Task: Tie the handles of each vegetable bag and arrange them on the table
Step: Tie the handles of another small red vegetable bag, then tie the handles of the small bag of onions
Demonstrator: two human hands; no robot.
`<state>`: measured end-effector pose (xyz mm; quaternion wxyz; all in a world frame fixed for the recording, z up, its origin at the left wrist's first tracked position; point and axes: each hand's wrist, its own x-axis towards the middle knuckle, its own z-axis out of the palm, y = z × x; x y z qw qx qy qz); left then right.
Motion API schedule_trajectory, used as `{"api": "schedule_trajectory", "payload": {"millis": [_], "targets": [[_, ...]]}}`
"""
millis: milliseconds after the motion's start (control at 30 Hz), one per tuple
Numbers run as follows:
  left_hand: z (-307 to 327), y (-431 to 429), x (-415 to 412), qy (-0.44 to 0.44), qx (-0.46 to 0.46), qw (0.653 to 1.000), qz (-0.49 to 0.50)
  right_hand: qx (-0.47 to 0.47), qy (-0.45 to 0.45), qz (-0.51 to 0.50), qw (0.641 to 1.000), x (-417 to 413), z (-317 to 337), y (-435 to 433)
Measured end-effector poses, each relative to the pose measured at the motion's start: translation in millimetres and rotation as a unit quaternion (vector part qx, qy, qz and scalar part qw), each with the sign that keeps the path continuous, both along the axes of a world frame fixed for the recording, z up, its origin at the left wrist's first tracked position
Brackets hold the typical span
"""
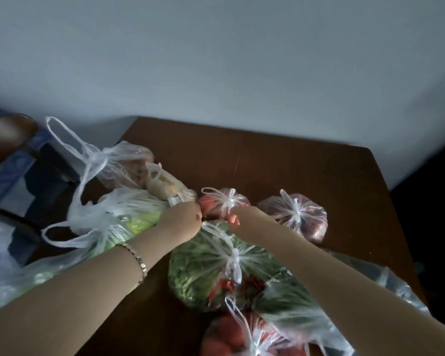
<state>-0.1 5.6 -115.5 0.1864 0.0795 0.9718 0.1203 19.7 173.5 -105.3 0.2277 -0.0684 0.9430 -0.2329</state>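
Nearest on the table [306,170] lie a bag of red produce [231,340] and a bag of dark greens [293,304], the first with its handles knotted so nothing spills. Just beyond, the green-bean bag [198,265] sits knot uppermost, one handle loop reaching toward the hands. To its left the cabbage bag [129,222] slumps with its handles splayed wide; whether its knot is made I cannot tell.

Both forearms reach over these bags to the middle of the table. The left hand [184,217] is curled into a fist against thin plastic, but which bag it pinches I cannot tell. The right hand [238,214] curls its fingers round the near side of the small red bag [224,201], probably to steady it or shift it into line beside the red-onion bag [298,214] — both are tied. Farthest left, a pale bag [123,163] sends long handle loops out past the table's left edge.
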Motion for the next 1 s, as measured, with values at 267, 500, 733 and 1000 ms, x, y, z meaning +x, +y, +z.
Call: {"api": "schedule_trajectory", "payload": {"millis": [267,500,733,1000], "targets": [[12,-155,-27,0.155,-0.092,0.983,-0.028,-0.002,0.058,-0.087,0.995,-20,-3,-131],[15,-204,-65,0.059,0.010,0.998,-0.036,-0.071,0.062,-0.295,0.951,-65,-15,-189],[16,-150,-106,-0.016,0.120,0.992,-0.031,-0.071,0.132,-0.401,0.904,-75,-14,-186],[5,-117,-122,-0.046,0.200,0.979,-0.002,-0.040,0.128,-0.240,0.961,-71,4,-158]]}}
